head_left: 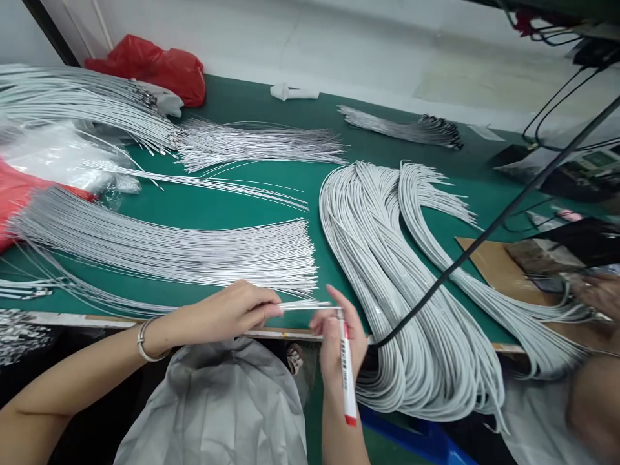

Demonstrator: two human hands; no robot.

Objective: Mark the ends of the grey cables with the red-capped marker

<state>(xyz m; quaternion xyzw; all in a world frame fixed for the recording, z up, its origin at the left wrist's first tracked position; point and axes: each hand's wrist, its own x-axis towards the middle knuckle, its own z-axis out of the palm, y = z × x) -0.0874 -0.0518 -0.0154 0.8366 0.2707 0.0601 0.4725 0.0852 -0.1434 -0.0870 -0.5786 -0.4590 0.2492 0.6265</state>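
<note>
Near the table's front edge, my left hand (247, 309) is closed around a few thin white wires (303, 305). Their ends point right, toward my right hand (339, 329). That hand grips a white marker pen (347, 371) with red at its lower end and dark print along its barrel; its upper end is close to the wire ends. Whether pen and wires touch, I cannot tell. Just behind my hands lies a wide bundle of thin grey-white wires (194, 248), fanned flat with the ends at the right.
Thick looped bundles of grey cable (382, 258) hang over the front edge at right, crossed by a black cord (445, 274). More wire bundles (261, 142) lie behind. A red bag (155, 68) stands at back left. Another person's hand (598, 294) works at far right.
</note>
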